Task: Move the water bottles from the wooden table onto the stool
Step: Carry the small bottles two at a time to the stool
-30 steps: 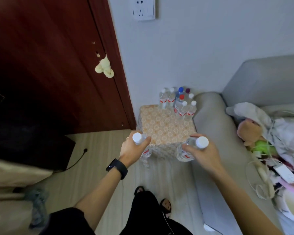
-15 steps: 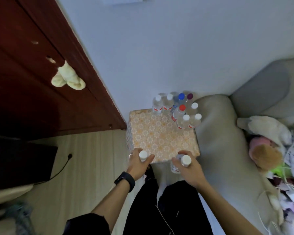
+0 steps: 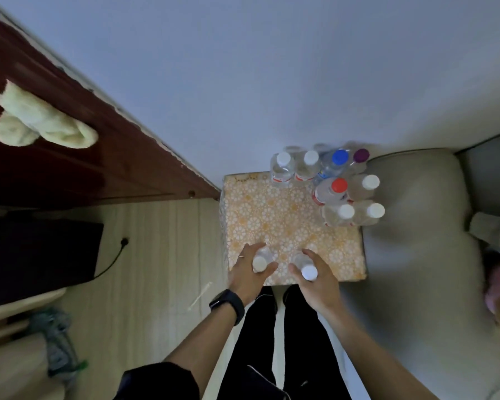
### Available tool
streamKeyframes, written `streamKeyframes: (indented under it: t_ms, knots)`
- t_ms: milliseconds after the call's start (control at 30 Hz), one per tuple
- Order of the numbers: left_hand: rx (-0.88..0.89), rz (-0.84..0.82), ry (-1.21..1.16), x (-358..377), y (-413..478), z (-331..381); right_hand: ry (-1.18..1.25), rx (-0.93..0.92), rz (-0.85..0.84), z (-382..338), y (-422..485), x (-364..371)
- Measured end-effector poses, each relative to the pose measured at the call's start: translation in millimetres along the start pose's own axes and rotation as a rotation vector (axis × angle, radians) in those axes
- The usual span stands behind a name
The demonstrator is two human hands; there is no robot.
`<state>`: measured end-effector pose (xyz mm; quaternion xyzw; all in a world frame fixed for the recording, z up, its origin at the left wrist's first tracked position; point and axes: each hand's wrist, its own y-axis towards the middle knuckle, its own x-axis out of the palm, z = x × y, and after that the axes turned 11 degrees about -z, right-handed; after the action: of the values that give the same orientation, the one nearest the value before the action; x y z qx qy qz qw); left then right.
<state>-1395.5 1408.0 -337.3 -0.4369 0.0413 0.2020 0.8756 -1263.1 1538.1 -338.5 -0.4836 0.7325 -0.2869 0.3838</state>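
Water bottles (image 3: 259, 263): one gripped in my left hand (image 3: 247, 280), one in my right hand (image 3: 319, 281); I'd set both upright on the stool (image 3: 272, 215) before releasing.

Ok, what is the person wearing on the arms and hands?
The left hand has a thin ring on one finger and a black smartwatch-style band on the wrist; a dark short sleeve covers the upper arm. The right hand and forearm show nothing worn.

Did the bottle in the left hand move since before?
Yes. The bottle in the left hand has gone forward. It was short of the near edge of the stool, and now it is over its top.
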Motion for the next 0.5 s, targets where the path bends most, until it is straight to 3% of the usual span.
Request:
streamKeyframes:
  t_ms: [200,333,500]
  knots:
    - [-0.007,0.053,0.047,1.0,-1.8,-3.0,-0.113,-0.027,-0.018,5.0,-2.8,-12.1]
    - [0.018,0.069,0.136,-9.1,-10.1,-6.0,-0.426,-0.07,-0.096,0.5,-9.4,-32.5]
    - [0.065,0.082,0.277,-13.1,-14.1,-8.3,-0.651,-0.105,-0.048,-6.5,-18.8,-37.3]
